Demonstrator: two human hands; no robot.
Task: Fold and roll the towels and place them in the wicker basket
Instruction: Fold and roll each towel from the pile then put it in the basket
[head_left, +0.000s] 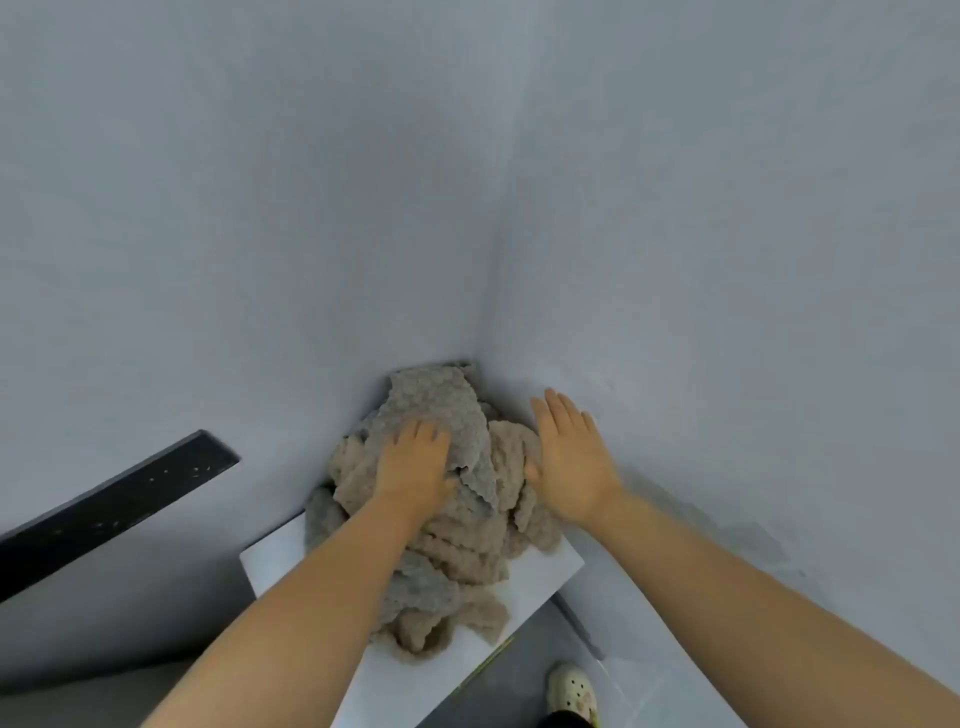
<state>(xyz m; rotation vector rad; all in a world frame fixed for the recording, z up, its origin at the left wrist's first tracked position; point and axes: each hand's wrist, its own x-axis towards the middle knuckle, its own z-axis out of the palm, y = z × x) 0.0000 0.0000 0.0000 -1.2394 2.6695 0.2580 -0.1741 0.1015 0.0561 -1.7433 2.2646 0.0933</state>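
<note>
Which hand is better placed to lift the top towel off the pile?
The left hand. It already lies on the grey towel atop the pile, fingers curled into it. The right hand is open beside the pile, close to the wall.

A white, flat rectangular worktop (275, 558) sits pushed into a corner where two plain, pale blue-grey painted walls meet. The left wall (234, 208) rises behind the worktop and the right wall (753, 208) beside it. Their vertical seam (491, 249) climbs from the worktop's far end. Left of the worktop, a black flat board (114, 509) flecked with small pale marks slants along the left wall. Below the worktop's near edge lies smooth grey floor (524, 686). Faint darker smudges (748, 540) mark the right wall. The light is soft and even.
</note>
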